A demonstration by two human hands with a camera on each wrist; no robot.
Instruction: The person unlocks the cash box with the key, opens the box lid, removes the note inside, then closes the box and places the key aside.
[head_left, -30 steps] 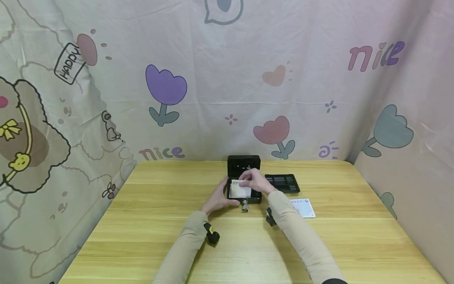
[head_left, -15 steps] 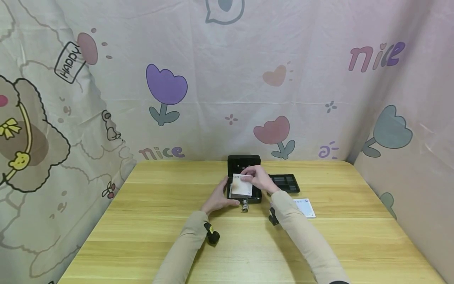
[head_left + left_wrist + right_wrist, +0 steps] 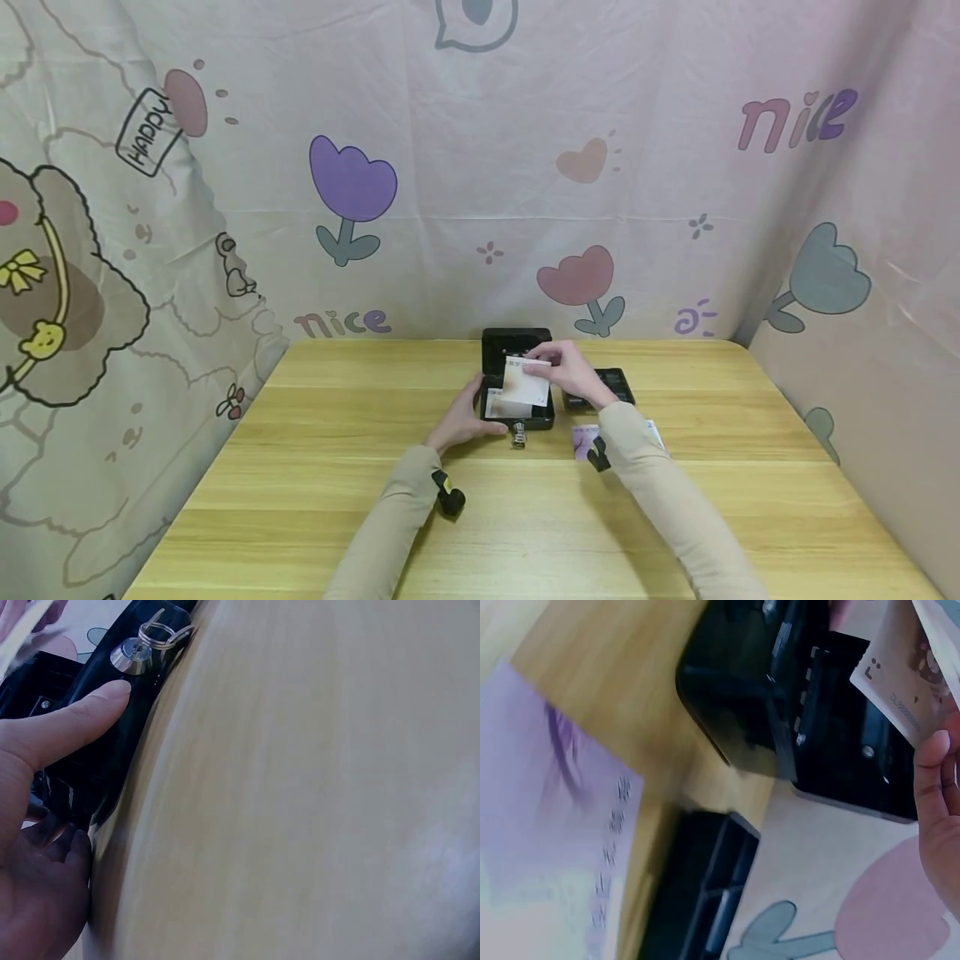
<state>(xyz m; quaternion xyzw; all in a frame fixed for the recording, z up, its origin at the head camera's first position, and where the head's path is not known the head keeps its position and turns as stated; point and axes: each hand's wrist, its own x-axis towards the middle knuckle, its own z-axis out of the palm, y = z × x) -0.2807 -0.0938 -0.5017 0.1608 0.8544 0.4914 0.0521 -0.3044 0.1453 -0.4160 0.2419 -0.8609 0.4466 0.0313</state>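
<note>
A small black cash box [image 3: 538,423] stands at the back of the table with its lid [image 3: 516,340] raised. My left hand [image 3: 457,421] grips its left side; in the left wrist view the thumb [image 3: 75,724] lies along the front near the metal lock [image 3: 132,657], which holds a key on a ring [image 3: 161,634]. Over the box, my right hand [image 3: 576,373] pinches a pale printed paper slip [image 3: 527,386] by its right side. A cartoon figure shows on this slip [image 3: 904,679] in the right wrist view. Another pale slip [image 3: 497,408] lies inside the box.
A black compartment tray [image 3: 619,385] rests right of the box. In front of it, purple-and-white printed paper [image 3: 583,440] lies on the wooden table [image 3: 315,467], partly covered by my right forearm. A patterned cloth [image 3: 450,167] hangs behind the table.
My right hand has lifted the pale slip up out of the box and carried it rightward, uncovering the slip beneath. My left hand stays on the box. More purple paper shows beside the right forearm.
</note>
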